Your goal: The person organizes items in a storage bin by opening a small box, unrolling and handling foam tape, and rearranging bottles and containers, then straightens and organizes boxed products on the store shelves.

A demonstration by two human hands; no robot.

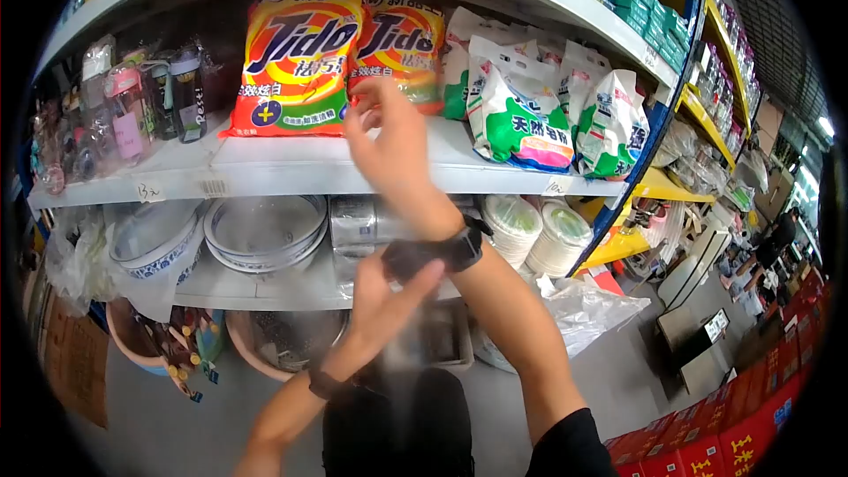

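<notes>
A dark wristwatch (470, 246) is on my right wrist. My left hand (375, 305) is at this wrist, its thumb and fingers around the blurred dark part of the watch. Raised in front of the middle shelf, my right hand (389, 146) has loosely bent fingers with a gap to the thumb and nothing visible in it. Its fingertips overlap the edges of two orange-red Tido washing powder bags (300, 66), (402, 49); whether they touch is unclear. White and green powder bags (521, 110) stand to the right of that hand.
Water bottles (128, 115) stand on the shelf (291, 163) at left. Below are blue-and-white bowls (265, 225), stacked white lidded containers (512, 225) and tubs (283, 340) on the floor. Red boxes (742, 424) line the lower right. Upper shelves overhang the bags.
</notes>
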